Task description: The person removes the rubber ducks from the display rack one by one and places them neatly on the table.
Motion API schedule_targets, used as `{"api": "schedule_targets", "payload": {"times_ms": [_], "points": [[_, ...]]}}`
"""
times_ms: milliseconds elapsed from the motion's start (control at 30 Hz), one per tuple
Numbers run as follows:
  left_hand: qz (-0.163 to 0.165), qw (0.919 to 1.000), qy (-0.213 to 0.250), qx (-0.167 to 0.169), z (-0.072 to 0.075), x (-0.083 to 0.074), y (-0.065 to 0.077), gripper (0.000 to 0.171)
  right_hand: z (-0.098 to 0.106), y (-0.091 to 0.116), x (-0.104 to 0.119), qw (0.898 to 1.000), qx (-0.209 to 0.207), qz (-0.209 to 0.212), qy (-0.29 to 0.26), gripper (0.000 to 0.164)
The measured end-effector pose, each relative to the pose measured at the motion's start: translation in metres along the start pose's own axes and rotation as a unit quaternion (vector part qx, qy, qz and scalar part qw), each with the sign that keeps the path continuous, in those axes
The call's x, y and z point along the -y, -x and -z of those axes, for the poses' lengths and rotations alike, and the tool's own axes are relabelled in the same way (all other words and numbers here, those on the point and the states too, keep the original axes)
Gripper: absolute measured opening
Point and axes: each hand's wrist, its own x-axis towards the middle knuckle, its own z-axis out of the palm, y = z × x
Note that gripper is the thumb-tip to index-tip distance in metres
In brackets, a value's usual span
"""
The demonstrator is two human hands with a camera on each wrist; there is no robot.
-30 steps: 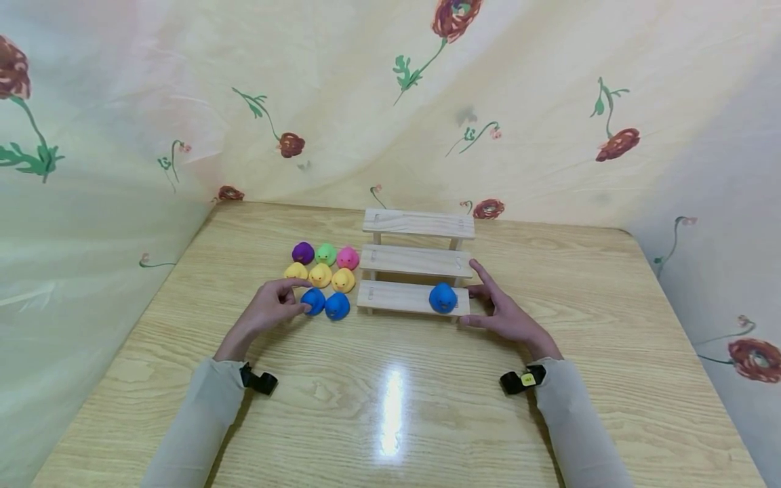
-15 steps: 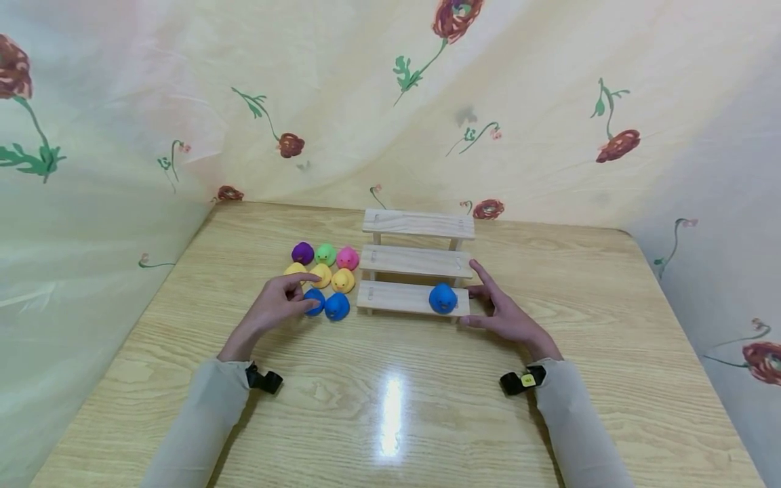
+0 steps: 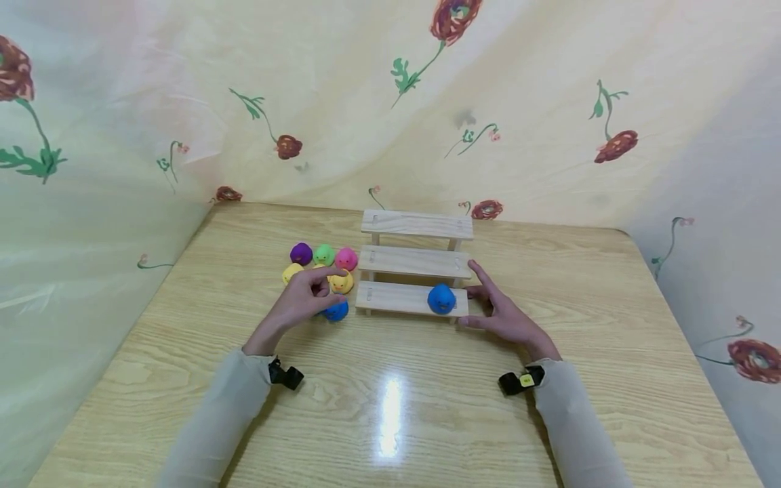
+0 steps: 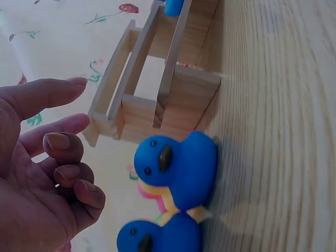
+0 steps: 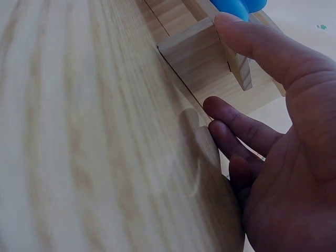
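Note:
My left hand (image 3: 300,298) hovers over the near rows of toy ducks, thumb and index finger apart with nothing between them. Below it sit two blue ducks; the left wrist view shows one blue duck (image 4: 194,163) whole and another blue duck (image 4: 176,236) partly cut off. Three yellow ducks (image 3: 341,282) lie behind, one mostly covered by the hand. A three-step wooden stand (image 3: 396,295) is to their right, with a single blue duck (image 3: 441,299) at the right of its lowest step. My right hand (image 3: 509,317) rests at that step's right end, thumb along the front edge.
In the back row are a purple duck (image 3: 301,254), a green duck (image 3: 324,255) and a pink duck (image 3: 346,259), close to the stand's left side. A flowered cloth (image 3: 342,102) hangs behind and beside the wooden table (image 3: 464,413).
My left hand has shifted right, from beside the left blue duck to over the ducks, its thumb and index finger wider apart. The right hand stays at the stand.

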Motion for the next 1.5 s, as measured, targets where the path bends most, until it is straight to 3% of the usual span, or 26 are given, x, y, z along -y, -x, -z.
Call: {"api": "schedule_targets", "payload": {"times_ms": [400, 667, 867, 1100, 1500], "points": [[-0.042, 0.999, 0.008, 0.012, -0.018, -0.022, -0.016, 0.037, 0.004, -0.002, 0.002, 1.0, 0.005, 0.003, -0.002, 0.108], [-0.069, 0.9964, 0.041, 0.027, -0.029, -0.032, -0.026, 0.04, 0.003, -0.002, 0.002, 1.0, 0.005, 0.008, 0.0, 0.107], [-0.075, 0.9954, 0.045, 0.037, -0.04, -0.039, -0.033, 0.04, 0.004, -0.002, 0.002, 1.0, 0.005, 0.009, 0.001, 0.107], [-0.059, 0.9949, 0.05, 0.065, -0.056, -0.047, -0.04, 0.041, 0.004, -0.001, 0.001, 1.0, 0.004, 0.008, 0.0, 0.107], [-0.082, 0.9913, 0.017, 0.102, -0.092, -0.052, -0.055, 0.04, 0.001, -0.001, 0.0, 1.0, 0.004, 0.019, 0.0, 0.107]]}}
